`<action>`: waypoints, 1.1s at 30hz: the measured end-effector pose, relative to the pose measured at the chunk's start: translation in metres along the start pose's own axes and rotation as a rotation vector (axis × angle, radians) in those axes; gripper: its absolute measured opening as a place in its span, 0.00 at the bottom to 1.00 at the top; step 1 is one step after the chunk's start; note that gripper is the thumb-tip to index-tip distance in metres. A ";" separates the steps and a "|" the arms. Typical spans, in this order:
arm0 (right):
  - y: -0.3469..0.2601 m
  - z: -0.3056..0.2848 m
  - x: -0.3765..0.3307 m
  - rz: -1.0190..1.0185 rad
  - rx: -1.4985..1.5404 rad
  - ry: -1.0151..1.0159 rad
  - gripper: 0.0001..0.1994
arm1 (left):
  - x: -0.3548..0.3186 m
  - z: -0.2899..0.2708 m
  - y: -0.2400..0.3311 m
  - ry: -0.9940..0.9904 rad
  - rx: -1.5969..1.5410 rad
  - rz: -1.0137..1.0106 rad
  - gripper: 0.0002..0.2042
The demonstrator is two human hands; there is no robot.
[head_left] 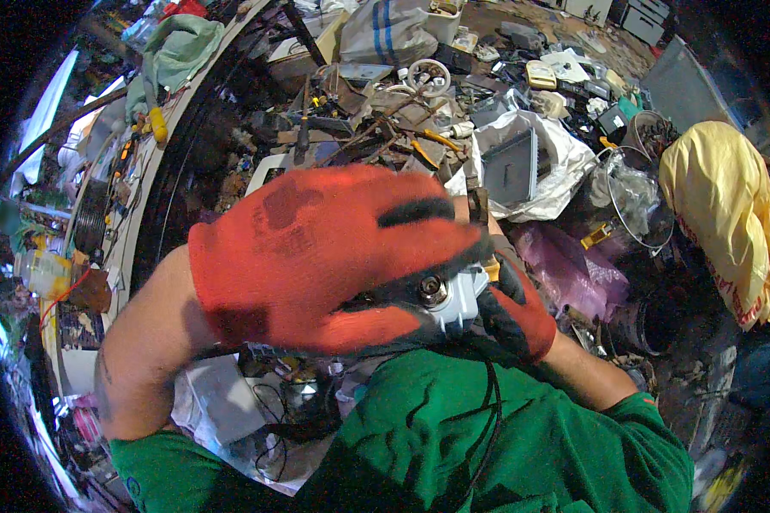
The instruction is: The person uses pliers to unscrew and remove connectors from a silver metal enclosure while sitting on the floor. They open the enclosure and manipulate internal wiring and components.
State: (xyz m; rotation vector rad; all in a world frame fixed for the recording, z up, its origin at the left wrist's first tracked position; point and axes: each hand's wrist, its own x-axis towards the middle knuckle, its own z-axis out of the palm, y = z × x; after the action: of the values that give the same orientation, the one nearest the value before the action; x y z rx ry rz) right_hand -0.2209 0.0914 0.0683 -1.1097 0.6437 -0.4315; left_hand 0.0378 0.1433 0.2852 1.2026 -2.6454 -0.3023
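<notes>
Both gloved hands — left hand (316, 256), right hand (518, 308) — grip the small white device (455, 299) between them.

Beyond the hands, the ground is buried under a dense heap of scrap: tangled wires, broken casings, a grey flat panel (512, 167) lying on a white plastic sack (565, 162). To their right a yellow cloth (717, 205) drapes over something bulky, with crumpled purple plastic (569, 265) nearer. To their left a long cluttered workbench (137, 214) runs away, a green rag (180, 51) at its far end, with daylight glaring beyond.
</notes>
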 end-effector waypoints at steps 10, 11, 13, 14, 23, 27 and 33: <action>0.013 -0.006 0.003 -0.173 -0.167 -0.023 0.29 | 0.006 0.008 0.009 -0.077 0.193 -0.022 0.22; 0.010 -0.007 0.001 -0.366 -0.448 -0.038 0.29 | 0.007 0.006 0.011 -0.121 0.204 -0.055 0.22; 0.003 -0.003 -0.002 -0.342 -0.462 -0.017 0.29 | 0.009 0.002 0.014 -0.208 0.226 -0.121 0.22; -0.003 0.003 -0.003 -0.128 -0.196 0.021 0.29 | 0.008 0.003 0.014 -0.212 0.202 -0.155 0.23; 0.028 -0.009 0.009 -0.018 0.058 0.018 0.27 | -0.002 -0.001 -0.001 -0.143 -0.058 -0.008 0.29; 0.003 0.001 0.003 0.017 0.064 0.018 0.27 | -0.003 -0.002 -0.005 -0.107 -0.065 0.059 0.26; 0.004 0.001 0.000 -0.030 -0.038 0.028 0.28 | 0.006 0.005 0.006 -0.143 0.099 -0.116 0.21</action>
State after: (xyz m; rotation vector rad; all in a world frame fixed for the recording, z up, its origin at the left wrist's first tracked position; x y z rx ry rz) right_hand -0.2199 0.0938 0.0653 -1.1521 0.6623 -0.4630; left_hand 0.0288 0.1431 0.2831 1.4193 -2.7457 -0.2896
